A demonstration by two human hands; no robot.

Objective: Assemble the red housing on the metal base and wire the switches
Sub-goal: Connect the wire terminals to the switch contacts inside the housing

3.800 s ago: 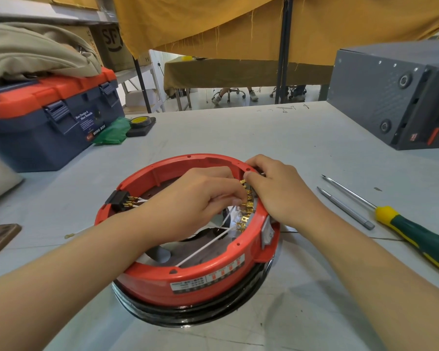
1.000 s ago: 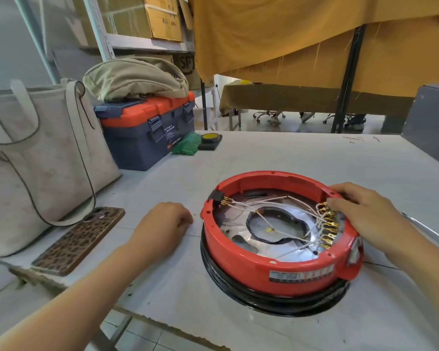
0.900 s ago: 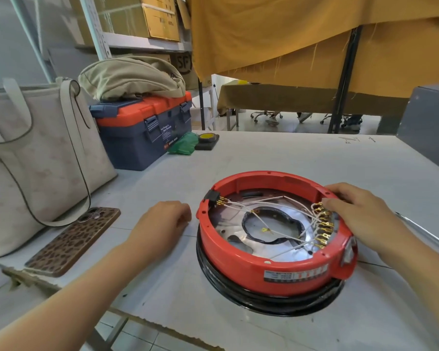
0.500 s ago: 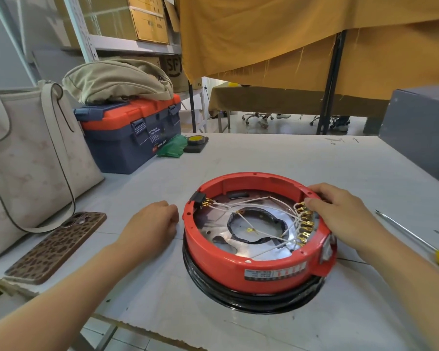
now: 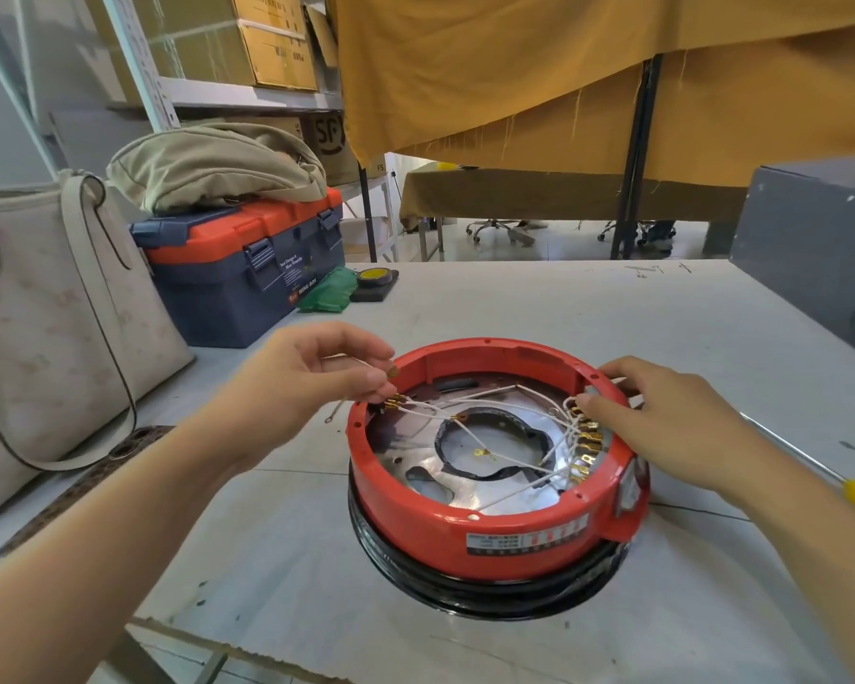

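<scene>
Left hand [image 5: 312, 382] lifted off table, now pinching wire [image 5: 361, 360].

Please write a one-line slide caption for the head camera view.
Left hand pinches a loose white wire at the red housing rim; right hand rests by the terminals.

Workshop / storage area. Grey worktable [image 5: 514, 308] as ref: orange-lidded toolbox [image 5: 238, 269] on far-left corner, tape roll [image 5: 373, 276] just beside it, screwdriver [image 5: 810, 466] at rt edge. Behind table, metal shelving [image 5: 169, 86] w/ cardboard cartons [image 5: 272, 37]; mustard cloth [image 5: 563, 66] hung overhead.
</scene>
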